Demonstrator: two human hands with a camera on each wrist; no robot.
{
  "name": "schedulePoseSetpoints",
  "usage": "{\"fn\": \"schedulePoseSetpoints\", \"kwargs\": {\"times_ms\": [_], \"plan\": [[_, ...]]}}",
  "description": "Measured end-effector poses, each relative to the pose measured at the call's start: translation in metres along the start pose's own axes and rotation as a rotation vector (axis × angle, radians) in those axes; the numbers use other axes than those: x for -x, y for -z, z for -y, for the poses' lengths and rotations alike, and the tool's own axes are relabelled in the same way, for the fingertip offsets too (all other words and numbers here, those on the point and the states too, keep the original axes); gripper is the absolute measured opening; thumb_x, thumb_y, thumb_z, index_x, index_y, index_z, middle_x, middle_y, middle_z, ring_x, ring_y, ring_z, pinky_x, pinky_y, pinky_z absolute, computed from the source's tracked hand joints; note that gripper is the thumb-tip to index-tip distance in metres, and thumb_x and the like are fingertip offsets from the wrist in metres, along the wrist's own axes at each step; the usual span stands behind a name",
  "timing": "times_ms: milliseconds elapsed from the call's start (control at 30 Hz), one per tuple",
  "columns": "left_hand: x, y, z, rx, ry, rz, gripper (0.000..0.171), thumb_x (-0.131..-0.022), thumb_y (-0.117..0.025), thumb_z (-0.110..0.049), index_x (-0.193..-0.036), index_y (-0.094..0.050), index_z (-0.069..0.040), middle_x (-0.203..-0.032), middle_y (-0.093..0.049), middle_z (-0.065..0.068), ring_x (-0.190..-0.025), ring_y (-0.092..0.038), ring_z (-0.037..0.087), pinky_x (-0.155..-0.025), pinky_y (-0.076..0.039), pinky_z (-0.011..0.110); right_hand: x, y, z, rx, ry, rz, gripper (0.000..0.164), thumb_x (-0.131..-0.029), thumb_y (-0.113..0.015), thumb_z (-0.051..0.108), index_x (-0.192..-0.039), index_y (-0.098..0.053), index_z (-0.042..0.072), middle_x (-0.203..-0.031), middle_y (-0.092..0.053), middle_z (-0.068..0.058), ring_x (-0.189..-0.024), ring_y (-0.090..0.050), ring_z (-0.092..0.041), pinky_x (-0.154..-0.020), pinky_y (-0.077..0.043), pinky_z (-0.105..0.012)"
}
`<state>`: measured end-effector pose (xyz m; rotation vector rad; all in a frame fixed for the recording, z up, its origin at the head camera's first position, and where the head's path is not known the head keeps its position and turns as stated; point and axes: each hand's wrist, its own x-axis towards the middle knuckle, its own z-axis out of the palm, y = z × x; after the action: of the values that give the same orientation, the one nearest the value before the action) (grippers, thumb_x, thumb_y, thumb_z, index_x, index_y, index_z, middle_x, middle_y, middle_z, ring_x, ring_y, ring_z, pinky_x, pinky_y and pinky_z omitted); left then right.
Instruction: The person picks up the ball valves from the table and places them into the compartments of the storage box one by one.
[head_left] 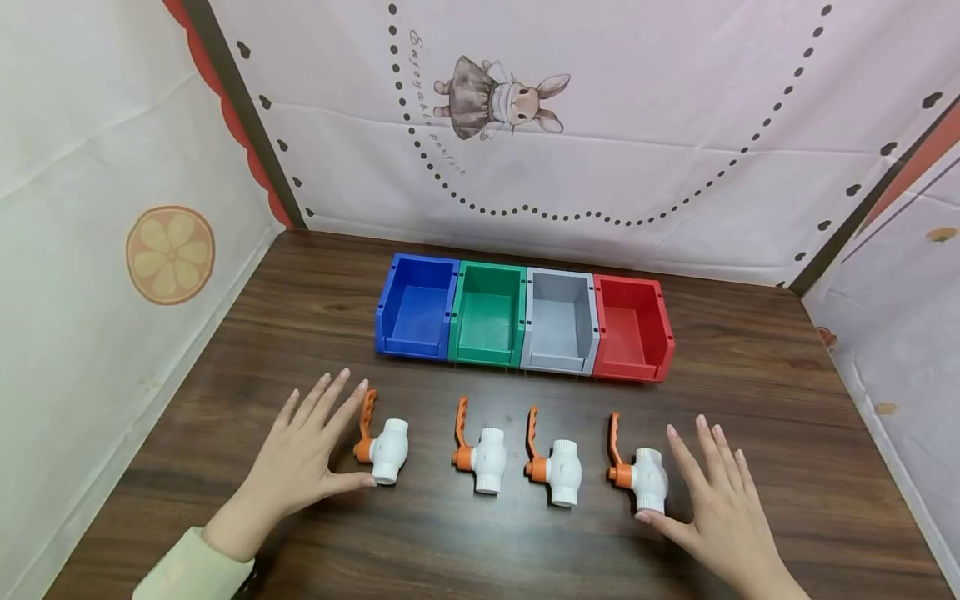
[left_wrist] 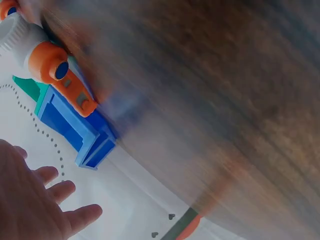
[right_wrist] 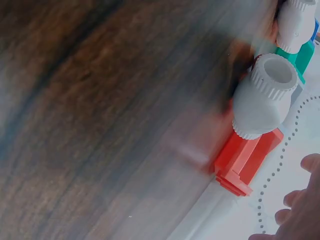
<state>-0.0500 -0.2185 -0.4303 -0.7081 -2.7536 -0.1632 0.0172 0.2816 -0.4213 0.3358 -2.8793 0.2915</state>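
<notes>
Several white ball valves with orange lever handles stand in a row on the table. Beside the leftmost ball valve (head_left: 390,452) is my left hand (head_left: 311,450), fingers spread, thumb tip close to the valve's lower end; whether they touch I cannot tell. My right hand (head_left: 716,500) lies to the right of the rightmost ball valve (head_left: 649,481), its fingers extended and its thumb near the valve's base. Between them are two more, a left-middle ball valve (head_left: 491,461) and a right-middle ball valve (head_left: 564,473). Neither hand holds anything.
Behind the valves, joined side by side, are a blue bin (head_left: 414,346), a green bin (head_left: 486,354), a grey bin (head_left: 557,362) and a red bin (head_left: 628,371). Printed cloth (head_left: 637,100) walls the wooden table (head_left: 315,292) at the back and sides.
</notes>
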Motion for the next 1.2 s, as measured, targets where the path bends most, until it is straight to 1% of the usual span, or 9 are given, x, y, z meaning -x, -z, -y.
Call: {"fn": "schedulePoseSetpoints", "kwargs": {"times_ms": [167,300,500,633,733,800,967,1100,1200], "plan": [[-0.003,-0.001,0.002,-0.004,-0.016,0.004,0.111,-0.068,-0.03,-0.093,-0.152,-0.026,-0.02,-0.155,-0.028,0.012,-0.136,-0.033,0.037,-0.102,-0.033,0.064,-0.001,0.0,0.001,0.0,0.005,-0.006,0.111,-0.063,-0.075,0.064,-0.152,-0.023,0.024,-0.155,-0.02,-0.021,-0.145,-0.011,-0.036,-0.118,0.002,-0.051],[-0.007,-0.001,0.005,0.0,-0.02,0.007,0.112,-0.068,-0.032,-0.092,-0.153,-0.022,-0.02,-0.157,-0.025,0.009,-0.137,-0.033,0.035,-0.102,-0.033,0.063,-0.003,0.0,0.002,-0.003,0.015,-0.017,0.11,-0.064,-0.076,0.063,-0.152,-0.024,0.022,-0.155,-0.022,-0.018,-0.145,-0.014,-0.033,-0.119,0.0,-0.049],[-0.017,0.0,0.009,0.02,-0.031,0.004,0.112,-0.069,-0.032,-0.092,-0.153,-0.02,-0.019,-0.153,-0.031,0.013,-0.136,-0.033,0.037,-0.102,-0.033,0.062,-0.004,-0.001,0.003,-0.017,0.028,-0.045,0.109,-0.065,-0.075,0.063,-0.152,-0.025,0.018,-0.154,-0.026,-0.018,-0.145,-0.017,-0.03,-0.12,0.004,-0.034],[-0.021,0.0,0.011,0.027,-0.021,0.013,0.112,-0.07,-0.03,-0.092,-0.154,-0.017,-0.019,-0.153,-0.03,0.013,-0.137,-0.032,0.037,-0.103,-0.033,0.062,-0.005,0.0,0.004,-0.024,0.017,-0.037,0.109,-0.065,-0.076,0.061,-0.152,-0.025,0.018,-0.152,-0.03,-0.019,-0.143,-0.022,-0.032,-0.12,0.001,-0.035],[-0.022,-0.001,0.012,0.042,-0.008,0.042,0.112,-0.071,-0.035,-0.09,-0.154,-0.013,-0.019,-0.156,-0.025,0.011,-0.137,-0.031,0.036,-0.103,-0.033,0.062,-0.006,0.0,0.006,-0.025,0.007,-0.029,0.109,-0.066,-0.077,0.059,-0.152,-0.025,0.017,-0.151,-0.032,-0.019,-0.145,-0.021,-0.029,-0.121,-0.001,-0.037],[-0.023,-0.002,0.013,0.056,0.003,0.062,0.112,-0.072,-0.04,-0.087,-0.154,-0.011,-0.018,-0.157,-0.022,0.01,-0.138,-0.03,0.037,-0.103,-0.033,0.062,-0.006,0.0,0.007,-0.022,0.001,-0.022,0.109,-0.066,-0.077,0.059,-0.152,-0.025,0.015,-0.151,-0.033,-0.019,-0.145,-0.021,-0.029,-0.12,-0.001,-0.035],[-0.028,-0.003,0.016,0.094,0.038,0.104,0.114,-0.073,-0.057,-0.076,-0.154,-0.009,-0.013,-0.157,-0.022,0.014,-0.137,-0.03,0.039,-0.105,-0.032,0.061,-0.007,0.002,0.01,-0.002,-0.018,0.001,0.111,-0.065,-0.077,0.059,-0.151,-0.026,0.009,-0.15,-0.034,-0.021,-0.146,-0.016,-0.027,-0.12,0.003,-0.033],[-0.032,-0.004,0.02,0.134,0.055,0.105,0.114,-0.073,-0.063,-0.069,-0.154,-0.009,-0.01,-0.155,-0.024,0.016,-0.137,-0.03,0.041,-0.105,-0.032,0.06,-0.007,0.002,0.01,-0.006,-0.021,-0.01,0.11,-0.065,-0.078,0.059,-0.147,-0.031,0.003,-0.149,-0.035,-0.022,-0.147,-0.014,-0.024,-0.119,0.005,-0.028],[-0.035,-0.004,0.022,0.169,0.069,0.1,0.114,-0.073,-0.068,-0.064,-0.154,-0.009,-0.009,-0.154,-0.026,0.018,-0.136,-0.031,0.041,-0.104,-0.033,0.06,-0.007,0.001,0.01,-0.013,-0.032,-0.012,0.109,-0.064,-0.078,0.059,-0.144,-0.035,-0.002,-0.148,-0.036,-0.022,-0.146,-0.018,-0.026,-0.12,0.002,-0.029]]}}
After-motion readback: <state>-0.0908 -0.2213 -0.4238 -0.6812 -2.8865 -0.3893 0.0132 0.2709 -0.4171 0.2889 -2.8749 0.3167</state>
